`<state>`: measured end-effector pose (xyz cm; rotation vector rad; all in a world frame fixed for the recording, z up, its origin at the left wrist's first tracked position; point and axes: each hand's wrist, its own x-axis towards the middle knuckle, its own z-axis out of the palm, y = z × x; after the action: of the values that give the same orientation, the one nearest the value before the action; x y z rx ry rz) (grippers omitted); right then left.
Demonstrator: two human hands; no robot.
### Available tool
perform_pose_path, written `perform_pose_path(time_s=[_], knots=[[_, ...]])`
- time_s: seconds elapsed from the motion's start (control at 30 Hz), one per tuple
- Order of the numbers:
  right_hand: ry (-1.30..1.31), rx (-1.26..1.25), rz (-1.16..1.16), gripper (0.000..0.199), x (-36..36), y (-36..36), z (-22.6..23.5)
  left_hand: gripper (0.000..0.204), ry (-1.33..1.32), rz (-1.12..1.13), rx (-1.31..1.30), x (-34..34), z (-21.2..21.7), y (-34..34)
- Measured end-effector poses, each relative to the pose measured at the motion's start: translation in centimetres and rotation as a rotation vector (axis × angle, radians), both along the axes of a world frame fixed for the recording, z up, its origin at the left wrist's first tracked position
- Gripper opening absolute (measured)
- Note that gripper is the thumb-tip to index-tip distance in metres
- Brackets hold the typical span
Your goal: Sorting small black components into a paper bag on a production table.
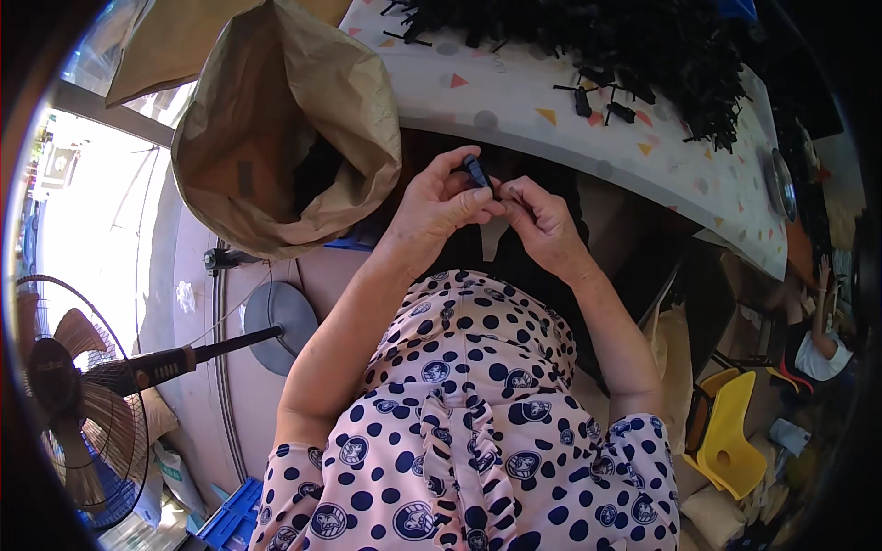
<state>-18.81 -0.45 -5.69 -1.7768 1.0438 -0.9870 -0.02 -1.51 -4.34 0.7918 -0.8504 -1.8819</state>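
My left hand (447,200) is closed around a small black plastic part (476,172), pinched between thumb and fingers so that it sticks up and tilts a little. Close beside it, my right hand (544,223) pinches with thumb and forefinger at the part's lower end; whatever lies between those fingertips is too small to make out. Both hands are in front of my body, just off the near edge of the table (524,115). On its patterned cover lies a big heap of black plastic parts (588,37), with a few loose parts (621,112) at the heap's near side.
A large open brown paper sack (367,138) stands left of my hands, with dark contents low inside. Further left are a standing fan (69,395) and a blue crate (230,514). A yellow plastic chair (732,450) and a distant person (822,354) are at the right.
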Motion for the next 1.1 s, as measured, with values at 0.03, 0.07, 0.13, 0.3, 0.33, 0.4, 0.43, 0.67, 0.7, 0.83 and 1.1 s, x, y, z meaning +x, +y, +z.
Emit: perform_pose_path(time_s=[0.03,0.07,0.13,0.3,0.33,0.4,0.43,0.67,0.7,0.83,1.1], knots=[[-0.014,0.040,-0.010,0.005,0.1,0.6,-0.2,0.052,-0.005,0.015,-0.009,0.0,-0.1,0.6],[-0.028,0.079,-0.019,0.004,0.2,1.3,-0.5,0.050,-0.010,0.030,-0.018,0.0,-0.2,1.1],[-0.060,0.055,-0.028,0.003,1.0,2.4,-1.4,0.048,-0.036,0.046,-0.009,0.1,-0.6,2.0],[-0.085,0.088,-0.115,0.007,2.0,4.7,-2.0,0.040,-0.191,0.067,-0.014,0.1,-0.5,3.4],[-0.106,0.111,-0.156,0.010,2.2,5.0,-1.7,0.039,-0.247,0.068,-0.082,0.1,-0.5,3.6],[-0.128,0.128,-0.156,0.013,2.1,5.2,-1.2,0.038,-0.306,0.061,-0.145,0.0,-0.4,3.9],[-0.147,0.141,-0.151,0.016,2.0,5.3,-0.9,0.037,-0.359,0.054,-0.168,0.0,-0.2,4.1],[-0.041,0.150,-0.108,0.021,2.4,5.2,0.1,0.035,-0.660,-0.004,-0.373,-0.4,-0.5,4.5],[-0.004,0.184,-0.097,0.021,2.4,5.3,0.5,0.035,-0.662,-0.006,-0.371,-0.3,-0.6,4.6],[-0.024,0.095,-0.117,0.017,2.9,5.5,0.1,0.033,-0.805,-0.038,-0.459,0.0,-1.2,4.5],[-0.021,0.159,-0.145,0.018,3.4,5.9,-0.2,0.032,-0.934,-0.021,-0.554,-0.1,-1.0,5.0]])
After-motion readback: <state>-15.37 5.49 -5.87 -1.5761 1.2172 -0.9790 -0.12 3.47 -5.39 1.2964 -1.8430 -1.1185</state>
